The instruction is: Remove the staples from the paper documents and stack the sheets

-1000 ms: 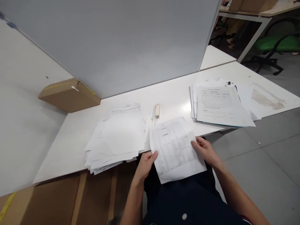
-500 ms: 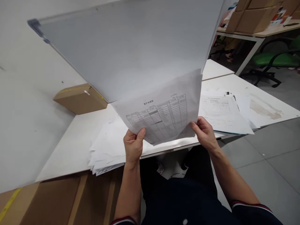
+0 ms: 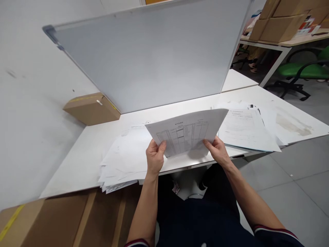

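Observation:
A sheet of paper (image 3: pixel 187 128) printed with a table is held up between my two hands over the front of the white desk (image 3: pixel 77 147). My left hand (image 3: pixel 155 156) grips its left side, thumb on the printed face. On the right side, my right hand (image 3: pixel 218 151) pinches it the same way. The fingers behind the sheet are hidden, and I cannot tell whether there is more than one sheet. A fanned stack of papers (image 3: pixel 123 157) lies to the left of my left hand. Another pile of printed papers (image 3: pixel 249 132) lies beyond my right hand.
A whiteboard (image 3: pixel 154 58) stands at the back of the desk, with a cardboard box (image 3: pixel 92 108) by its left corner. Large cardboard boxes (image 3: pixel 56 219) sit below the desk's left front edge. A green chair (image 3: pixel 300 70) and another table with boxes (image 3: pixel 280 27) are at the right.
Both hands have drawn closer together. The sheet has come down and tilted toward the desk, its top edge now below the whiteboard, and it bows slightly. The camera view has shifted a little.

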`<move>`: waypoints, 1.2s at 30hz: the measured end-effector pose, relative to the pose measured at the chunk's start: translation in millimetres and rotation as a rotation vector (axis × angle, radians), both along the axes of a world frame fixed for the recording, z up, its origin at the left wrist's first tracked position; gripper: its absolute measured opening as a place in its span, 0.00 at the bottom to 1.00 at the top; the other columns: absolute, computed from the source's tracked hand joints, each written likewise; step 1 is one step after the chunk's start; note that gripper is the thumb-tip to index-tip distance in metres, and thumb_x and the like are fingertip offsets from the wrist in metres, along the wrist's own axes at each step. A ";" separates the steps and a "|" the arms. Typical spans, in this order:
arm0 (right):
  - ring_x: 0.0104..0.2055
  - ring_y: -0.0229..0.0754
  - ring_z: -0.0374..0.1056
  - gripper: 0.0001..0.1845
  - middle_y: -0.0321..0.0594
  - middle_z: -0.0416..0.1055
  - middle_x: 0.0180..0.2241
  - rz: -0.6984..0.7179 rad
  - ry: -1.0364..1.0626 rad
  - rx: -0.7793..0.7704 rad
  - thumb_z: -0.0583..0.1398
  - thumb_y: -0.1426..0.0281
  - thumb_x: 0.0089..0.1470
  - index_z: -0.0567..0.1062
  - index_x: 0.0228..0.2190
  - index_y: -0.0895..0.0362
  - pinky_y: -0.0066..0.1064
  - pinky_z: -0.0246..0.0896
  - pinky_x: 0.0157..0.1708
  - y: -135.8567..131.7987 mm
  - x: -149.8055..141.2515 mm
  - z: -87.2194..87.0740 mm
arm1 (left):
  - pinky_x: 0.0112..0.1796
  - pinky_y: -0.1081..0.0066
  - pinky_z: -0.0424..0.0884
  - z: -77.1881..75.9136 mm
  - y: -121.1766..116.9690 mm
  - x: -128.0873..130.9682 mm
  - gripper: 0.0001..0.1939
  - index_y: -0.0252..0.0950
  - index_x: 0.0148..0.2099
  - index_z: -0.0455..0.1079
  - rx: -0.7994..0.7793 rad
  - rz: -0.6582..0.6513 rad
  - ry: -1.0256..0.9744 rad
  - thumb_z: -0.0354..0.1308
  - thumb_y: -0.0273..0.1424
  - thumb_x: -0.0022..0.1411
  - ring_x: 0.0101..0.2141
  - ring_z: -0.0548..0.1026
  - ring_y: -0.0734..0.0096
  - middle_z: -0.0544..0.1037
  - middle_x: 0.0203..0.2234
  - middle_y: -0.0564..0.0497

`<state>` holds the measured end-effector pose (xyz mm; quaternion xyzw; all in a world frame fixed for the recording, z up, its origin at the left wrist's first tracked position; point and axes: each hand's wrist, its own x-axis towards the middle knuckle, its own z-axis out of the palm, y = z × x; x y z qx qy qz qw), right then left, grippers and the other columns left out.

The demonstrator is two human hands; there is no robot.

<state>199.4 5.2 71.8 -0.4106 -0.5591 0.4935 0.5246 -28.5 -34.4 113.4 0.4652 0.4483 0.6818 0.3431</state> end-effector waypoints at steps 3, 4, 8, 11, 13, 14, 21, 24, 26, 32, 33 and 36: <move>0.43 0.47 0.68 0.17 0.42 0.74 0.40 0.008 -0.020 -0.053 0.60 0.60 0.50 0.72 0.41 0.55 0.37 0.63 0.43 -0.2 -0.3 -8.4 | 0.48 0.64 0.68 -5.0 -0.3 0.7 0.16 0.37 0.46 0.71 -0.021 -0.009 0.001 0.59 0.35 0.55 0.44 0.74 0.66 0.78 0.40 0.48; 0.42 0.48 0.69 0.16 0.41 0.74 0.39 0.008 -0.035 -0.071 0.60 0.59 0.50 0.73 0.39 0.55 0.37 0.63 0.42 -0.3 -0.3 -10.2 | 0.48 0.64 0.68 -6.0 -0.4 1.1 0.16 0.37 0.46 0.71 -0.024 -0.002 0.000 0.59 0.36 0.55 0.44 0.74 0.65 0.78 0.40 0.48; 0.39 0.49 0.69 0.15 0.40 0.76 0.34 -0.009 -0.120 -0.091 0.60 0.58 0.50 0.76 0.34 0.55 0.39 0.64 0.40 -1.8 1.8 -6.8 | 0.49 0.63 0.67 -3.6 -0.7 2.4 0.15 0.37 0.44 0.72 -0.008 0.041 -0.001 0.59 0.36 0.55 0.43 0.74 0.65 0.78 0.39 0.49; 0.40 0.50 0.69 0.14 0.39 0.76 0.34 -0.008 -0.182 -0.048 0.60 0.59 0.50 0.77 0.33 0.54 0.40 0.63 0.41 -3.2 3.2 -0.5 | 0.50 0.62 0.66 0.7 0.1 3.1 0.12 0.39 0.43 0.73 0.037 0.053 -0.047 0.59 0.35 0.55 0.44 0.73 0.65 0.78 0.38 0.50; 0.40 0.51 0.69 0.13 0.38 0.75 0.34 0.006 -0.218 -0.030 0.60 0.59 0.49 0.78 0.32 0.54 0.40 0.63 0.41 -4.0 3.4 0.6 | 0.51 0.61 0.66 0.9 1.1 4.0 0.12 0.40 0.43 0.73 0.045 0.059 -0.096 0.60 0.36 0.55 0.45 0.73 0.65 0.78 0.39 0.50; 0.39 0.51 0.69 0.13 0.37 0.75 0.32 0.013 -0.242 -0.024 0.60 0.59 0.48 0.78 0.31 0.54 0.40 0.63 0.40 -4.3 3.6 0.4 | 0.51 0.60 0.66 -0.2 1.6 4.8 0.13 0.40 0.43 0.72 0.038 0.066 -0.121 0.60 0.36 0.55 0.46 0.72 0.64 0.78 0.40 0.50; 0.36 0.47 0.70 0.12 0.36 0.75 0.35 0.028 -0.639 0.297 0.54 0.67 0.54 0.77 0.34 0.52 0.34 0.62 0.35 -8.6 28.6 45.4 | 0.46 0.63 0.68 -15.1 5.3 0.9 0.20 0.39 0.47 0.67 -0.079 0.052 -0.216 0.62 0.38 0.52 0.43 0.73 0.66 0.77 0.38 0.49; 0.40 0.47 0.69 0.18 0.39 0.74 0.39 0.026 -0.907 0.515 0.51 0.76 0.52 0.75 0.40 0.51 0.34 0.59 0.36 -12.7 43.8 93.5 | 0.46 0.65 0.68 -21.2 5.5 -11.1 0.32 0.43 0.57 0.57 -0.091 0.108 -0.121 0.62 0.40 0.51 0.44 0.72 0.67 0.73 0.45 0.46; 0.36 0.46 0.68 0.18 0.41 0.73 0.33 0.002 -1.103 0.605 0.49 0.79 0.49 0.74 0.35 0.52 0.35 0.56 0.33 -15.1 47.3 119.0 | 0.47 0.66 0.67 -28.8 5.3 -19.4 0.38 0.44 0.61 0.50 -0.120 0.150 0.006 0.62 0.40 0.51 0.48 0.70 0.65 0.66 0.53 0.43; 0.20 0.38 0.55 0.14 0.37 0.62 0.18 0.098 -1.456 0.667 0.47 0.84 0.43 0.64 0.22 0.55 0.32 0.43 0.23 -12.8 31.4 120.4 | 0.49 0.63 0.66 -68.5 5.5 -29.4 0.27 0.37 0.51 0.67 -0.310 0.015 0.321 0.63 0.39 0.47 0.50 0.69 0.60 0.69 0.51 0.42; 0.19 0.37 0.51 0.13 0.37 0.60 0.17 0.117 -1.486 0.659 0.47 0.84 0.42 0.63 0.21 0.55 0.32 0.40 0.22 -11.5 28.4 113.8 | 0.49 0.62 0.66 -74.4 5.9 -29.2 0.23 0.37 0.47 0.70 -0.339 -0.016 0.346 0.63 0.39 0.48 0.48 0.70 0.60 0.72 0.48 0.43; 0.17 0.35 0.45 0.12 0.36 0.58 0.16 0.162 -1.544 0.621 0.48 0.84 0.42 0.62 0.20 0.56 0.32 0.34 0.20 -8.6 23.7 98.9 | 0.50 0.61 0.64 -84.0 7.2 -28.5 0.15 0.37 0.37 0.74 -0.373 -0.038 0.417 0.61 0.39 0.48 0.48 0.71 0.60 0.76 0.42 0.46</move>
